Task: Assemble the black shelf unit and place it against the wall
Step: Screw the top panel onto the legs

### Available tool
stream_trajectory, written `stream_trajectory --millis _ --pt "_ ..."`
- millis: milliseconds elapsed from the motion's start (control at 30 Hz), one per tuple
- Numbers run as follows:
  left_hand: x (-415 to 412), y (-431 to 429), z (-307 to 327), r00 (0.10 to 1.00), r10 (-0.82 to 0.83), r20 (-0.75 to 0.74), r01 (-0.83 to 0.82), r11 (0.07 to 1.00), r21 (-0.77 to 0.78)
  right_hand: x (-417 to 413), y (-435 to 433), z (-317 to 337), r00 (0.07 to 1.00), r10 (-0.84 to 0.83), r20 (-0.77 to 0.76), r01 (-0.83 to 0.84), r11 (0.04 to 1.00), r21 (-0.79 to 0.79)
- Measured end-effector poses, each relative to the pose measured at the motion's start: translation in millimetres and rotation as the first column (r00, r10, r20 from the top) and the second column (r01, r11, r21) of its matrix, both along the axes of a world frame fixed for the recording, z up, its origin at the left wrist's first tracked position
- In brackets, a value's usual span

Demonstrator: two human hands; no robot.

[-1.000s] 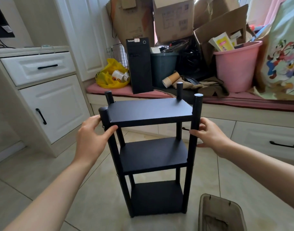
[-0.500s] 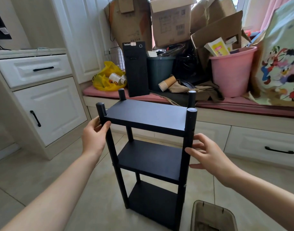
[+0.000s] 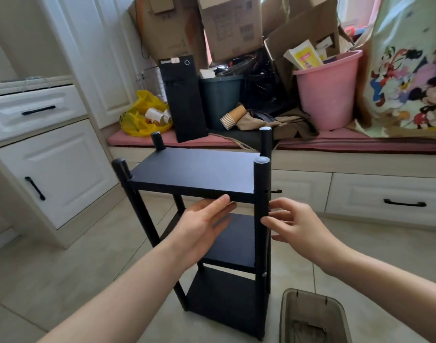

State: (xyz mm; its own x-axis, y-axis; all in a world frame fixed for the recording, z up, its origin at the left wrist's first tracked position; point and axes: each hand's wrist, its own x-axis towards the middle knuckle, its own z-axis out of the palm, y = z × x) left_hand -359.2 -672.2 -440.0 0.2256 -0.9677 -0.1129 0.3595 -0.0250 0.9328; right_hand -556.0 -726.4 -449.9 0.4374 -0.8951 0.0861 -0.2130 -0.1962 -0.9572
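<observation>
Left hand (image 3: 202, 226) shifted off the front-left post (image 3: 123, 169); now held flat just under the top board's front edge, fingers straight, nothing gripped. Right hand (image 3: 296, 224) is spread loosely beside the front-right post (image 3: 261, 184); contact cannot be told. Shelf unit (image 3: 194, 169) is stood upright on the tiled floor (image 3: 63, 268), with that post between both hands.

Shelf unit (image 3: 199, 174) stands before the bench (image 3: 360, 167), bin (image 3: 311, 315) at its right

No legible text: print on cardboard box (image 3: 233, 26), label on black tower (image 3: 179, 100), yellow booklet (image 3: 306, 56) all too blurred.
</observation>
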Motion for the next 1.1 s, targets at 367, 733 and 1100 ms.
stream_trajectory --millis 367,733,1100 --pt "-26 -18 -8 0.985 -0.162 0.063 0.171 0.972 -0.159 -1 -2 -6 1.000 -0.024 -0.021 0.022 0.997 -0.076" --pt "-34 -20 -6 0.989 -0.125 0.079 0.138 0.973 -0.185 -5 2 -5 0.999 -0.032 0.012 0.032 0.999 -0.005" --pt "-39 -18 -6 0.990 -0.134 0.046 0.140 0.971 -0.193 -13 -5 0 0.999 0.023 0.048 -0.031 0.985 0.170"
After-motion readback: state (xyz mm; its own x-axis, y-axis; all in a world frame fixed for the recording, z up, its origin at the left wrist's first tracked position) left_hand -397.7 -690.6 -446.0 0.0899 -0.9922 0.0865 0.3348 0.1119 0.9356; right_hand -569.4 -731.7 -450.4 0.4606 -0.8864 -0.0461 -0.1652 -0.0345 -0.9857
